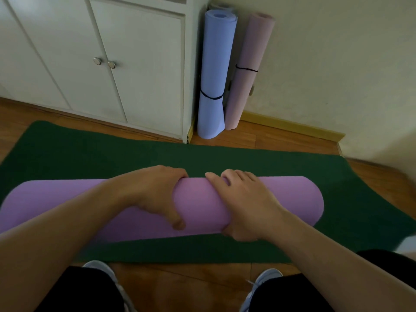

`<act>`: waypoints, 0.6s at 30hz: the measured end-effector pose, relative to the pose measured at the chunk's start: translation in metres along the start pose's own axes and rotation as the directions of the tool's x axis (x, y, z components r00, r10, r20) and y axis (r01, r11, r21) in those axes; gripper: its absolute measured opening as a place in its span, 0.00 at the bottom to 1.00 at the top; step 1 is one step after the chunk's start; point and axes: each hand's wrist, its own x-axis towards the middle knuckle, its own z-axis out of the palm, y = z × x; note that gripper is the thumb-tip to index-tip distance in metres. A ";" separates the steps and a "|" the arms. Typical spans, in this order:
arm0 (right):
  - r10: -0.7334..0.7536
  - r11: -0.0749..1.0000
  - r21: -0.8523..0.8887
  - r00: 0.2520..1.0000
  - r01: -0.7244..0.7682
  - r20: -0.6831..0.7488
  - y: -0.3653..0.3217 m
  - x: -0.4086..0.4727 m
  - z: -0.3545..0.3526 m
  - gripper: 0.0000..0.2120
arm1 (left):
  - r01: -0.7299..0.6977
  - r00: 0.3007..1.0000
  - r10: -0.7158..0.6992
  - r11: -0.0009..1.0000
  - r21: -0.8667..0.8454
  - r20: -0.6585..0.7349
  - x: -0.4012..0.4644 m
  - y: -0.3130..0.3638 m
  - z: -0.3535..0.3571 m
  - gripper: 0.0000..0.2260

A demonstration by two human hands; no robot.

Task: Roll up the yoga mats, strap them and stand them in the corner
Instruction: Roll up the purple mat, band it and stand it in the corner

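Purple yoga mat (200, 206) is fully rolled into a fat tube, lying sideways across a flat dark green mat (90, 154) that's spread out on the wood floor (180, 287).

Both hands are on the roll near the middle. Left hand (155, 194) wraps over the top w/ fingers curled down the far side and thumb hooked on the near side, so it's properly gripping the roll. Right hand (243, 203) is just beside it, fingers draped over the top, thumb tucked under the near edge, also holding the roll. Hands are close but not touching each other.

No strap visible on the purple one.

In the corner, btw the white cabinet (126, 64) and the wall, two mats are standing upright: a blue mat (213, 75) and a pink mat (247, 64) right next to it, leaning a bit. Each has a thin black strap (211, 96) round it, blue's lower down, pink's abt mid height.

Bottom of view: person's knees in black shorts and light sneakers (263, 282) on the floor, just shy of the green mat's near edge.
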 end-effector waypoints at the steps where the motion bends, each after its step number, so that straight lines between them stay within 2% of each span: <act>1: 0.000 1.000 0.003 1.000 0.000 -0.009 0.001 0.001 0.001 0.59 | -0.002 1.000 0.002 1.000 0.026 -0.001 -0.001 0.004 0.003 0.43; 5: 0.036 0.998 0.048 0.999 -0.036 -0.004 -0.002 0.002 0.002 0.56 | -0.087 0.983 0.129 0.955 0.284 -0.134 0.000 0.028 0.029 0.59; 7: 0.080 0.991 0.109 0.997 -0.080 0.007 -0.003 0.002 -0.001 0.55 | -0.097 0.958 0.195 0.911 0.401 -0.210 0.006 0.040 0.042 0.62; 10: 0.123 0.975 0.181 0.991 -0.129 0.044 -0.001 0.002 -0.006 0.54 | -0.109 0.907 0.276 0.883 0.456 -0.319 0.013 0.044 0.047 0.56; 13: 0.118 0.975 0.181 0.992 -0.126 0.053 0.001 0.002 -0.011 0.55 | -0.128 0.892 0.303 0.881 0.455 -0.335 0.019 0.041 0.043 0.51; 16: 0.113 0.987 0.114 0.993 -0.117 0.040 0.006 0.000 -0.021 0.59 | -0.125 0.891 0.278 0.911 0.394 -0.360 0.023 0.038 0.038 0.50; 18: 0.137 0.991 0.004 0.990 -0.137 0.031 0.020 -0.005 -0.034 0.62 | -0.117 0.894 0.232 0.947 0.300 -0.383 0.024 0.028 0.028 0.48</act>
